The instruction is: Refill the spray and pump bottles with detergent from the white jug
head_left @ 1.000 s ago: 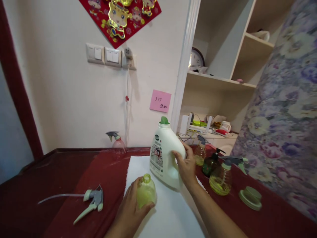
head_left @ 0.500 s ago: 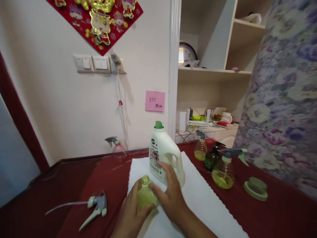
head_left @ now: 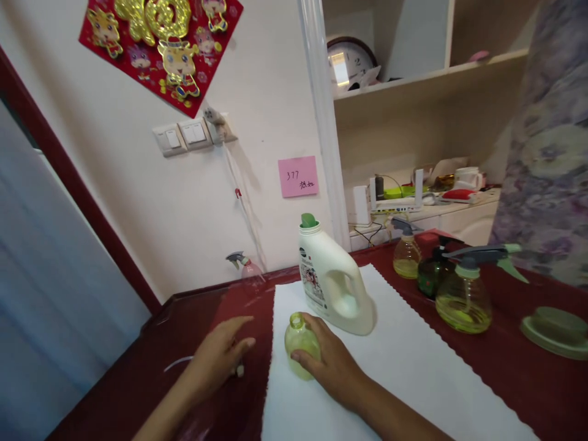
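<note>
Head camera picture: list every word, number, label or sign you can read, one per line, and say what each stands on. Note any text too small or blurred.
"377": handwritten on the pink sticky note on the wall; the characters under it are too blurred to read.
Label on the white detergent jug: print too small to read.
Clock on the shelf: numerals blurred.
Red wall decoration: gold cartoon figures, no readable words.

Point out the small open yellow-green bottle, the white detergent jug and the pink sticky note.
small yellow-green bottle [head_left: 301,343], head view, its rounded body.
white detergent jug [head_left: 333,283], head view, its side.
pink sticky note [head_left: 298,176], head view, its middle.
</note>
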The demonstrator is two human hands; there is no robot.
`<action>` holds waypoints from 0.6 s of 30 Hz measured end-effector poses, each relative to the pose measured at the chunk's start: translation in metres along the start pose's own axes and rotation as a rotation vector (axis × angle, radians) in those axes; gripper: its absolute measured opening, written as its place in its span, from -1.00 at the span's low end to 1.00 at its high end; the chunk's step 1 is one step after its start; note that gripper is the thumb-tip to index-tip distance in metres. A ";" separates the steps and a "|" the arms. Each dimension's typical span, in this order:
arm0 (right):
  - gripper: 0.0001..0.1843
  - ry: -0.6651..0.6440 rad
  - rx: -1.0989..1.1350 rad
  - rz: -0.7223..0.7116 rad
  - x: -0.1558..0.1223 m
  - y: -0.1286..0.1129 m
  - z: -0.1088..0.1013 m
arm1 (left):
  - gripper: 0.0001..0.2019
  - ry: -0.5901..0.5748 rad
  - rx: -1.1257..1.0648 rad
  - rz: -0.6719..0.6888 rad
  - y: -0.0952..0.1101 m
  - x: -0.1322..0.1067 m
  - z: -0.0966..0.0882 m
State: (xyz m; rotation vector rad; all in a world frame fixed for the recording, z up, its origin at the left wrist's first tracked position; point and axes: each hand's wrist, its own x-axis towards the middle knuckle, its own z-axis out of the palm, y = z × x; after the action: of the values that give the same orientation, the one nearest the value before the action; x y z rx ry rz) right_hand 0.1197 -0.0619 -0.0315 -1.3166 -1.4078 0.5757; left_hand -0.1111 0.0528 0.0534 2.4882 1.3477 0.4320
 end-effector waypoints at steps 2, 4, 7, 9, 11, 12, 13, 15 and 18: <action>-0.30 0.000 -0.002 0.017 0.000 0.000 0.001 | -0.52 -0.018 0.080 -0.030 -0.021 0.000 -0.013; -0.29 -0.001 -0.006 0.025 0.000 0.000 0.001 | -0.54 -0.078 0.135 -0.038 -0.040 -0.004 -0.013; -0.30 -0.005 -0.015 0.030 0.000 -0.002 -0.001 | -0.49 -0.110 0.177 -0.023 -0.058 -0.015 -0.001; -0.29 -0.011 -0.022 0.032 0.000 -0.003 -0.002 | -0.50 -0.073 0.243 -0.009 -0.060 -0.022 0.007; -0.29 -0.018 -0.029 0.034 0.000 -0.003 -0.002 | -0.61 -0.044 0.339 -0.009 -0.055 -0.029 0.012; -0.28 -0.021 -0.033 0.035 0.000 -0.003 -0.003 | -0.68 -0.044 0.377 -0.015 -0.051 -0.031 0.015; -0.27 -0.023 -0.035 0.034 0.000 -0.003 -0.003 | -0.74 -0.052 0.397 -0.025 -0.047 -0.034 0.017; -0.26 -0.024 -0.038 0.032 0.000 -0.003 -0.003 | -0.77 -0.070 0.391 -0.043 -0.043 -0.037 0.021; -0.26 -0.024 -0.037 0.027 0.000 -0.003 -0.004 | -0.68 -0.061 0.354 -0.061 -0.046 -0.039 0.027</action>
State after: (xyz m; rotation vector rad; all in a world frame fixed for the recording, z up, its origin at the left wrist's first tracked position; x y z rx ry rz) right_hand 0.1216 -0.0639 -0.0274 -1.3641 -1.4287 0.5877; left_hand -0.1562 0.0414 0.0057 2.6993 1.5886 0.1082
